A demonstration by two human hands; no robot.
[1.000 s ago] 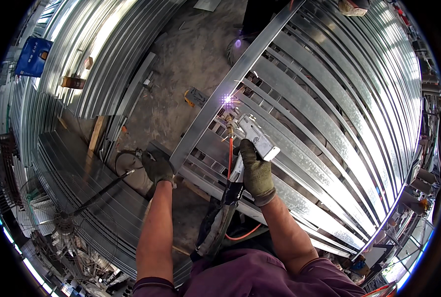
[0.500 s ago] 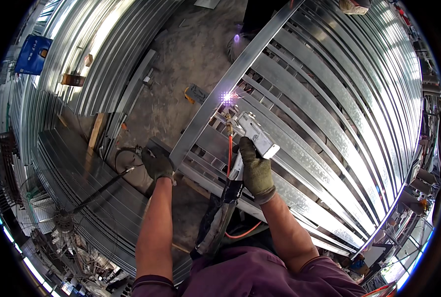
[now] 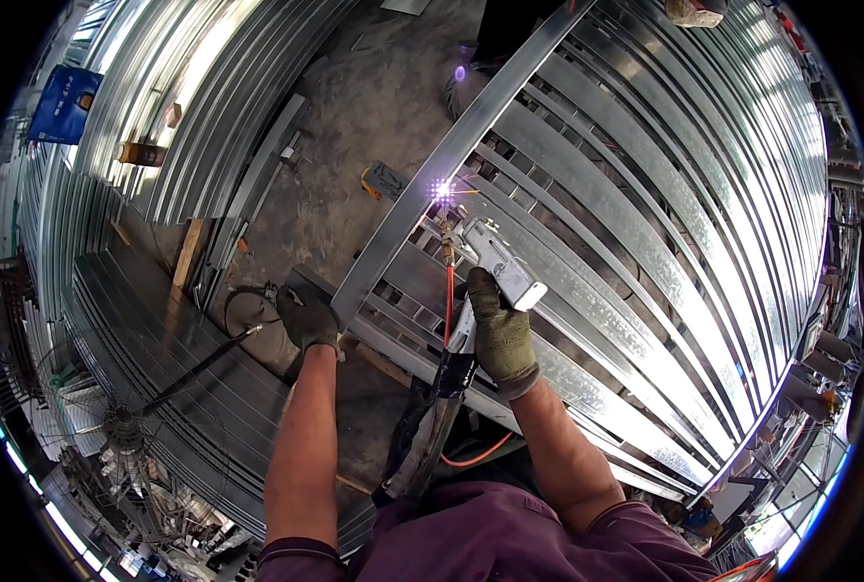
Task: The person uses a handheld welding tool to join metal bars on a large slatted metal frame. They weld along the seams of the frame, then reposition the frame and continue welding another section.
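Note:
My gloved right hand point(image 3: 502, 335) is wrapped round the grip of a silver handheld welding gun point(image 3: 503, 267). Its nozzle points at the frame's long edge tube point(image 3: 384, 257), where a bright violet-white glare point(image 3: 442, 191) with a few sparks hides the joint. A red-orange hose point(image 3: 449, 310) runs along the gun, and a black-wrapped cable point(image 3: 422, 427) trails back toward my body. My gloved left hand point(image 3: 308, 318) is closed by the frame's near corner, beside a short dark metal piece point(image 3: 311, 282); what its fingers hold is hidden.
Slats of the galvanized metal frame point(image 3: 587, 223) spread to the right. Stacked metal profiles point(image 3: 228, 126) lie at the left, with a brown jar point(image 3: 142, 154) and a blue package point(image 3: 65, 105) on them. A grey-and-yellow tool point(image 3: 384, 181) lies on the concrete floor point(image 3: 354, 126). A wheel-like fan point(image 3: 125, 432) stands lower left.
The glare persists at nearly the same spot, and its sparks have changed shape, now streaking to the right. Both hands and the gun have barely moved.

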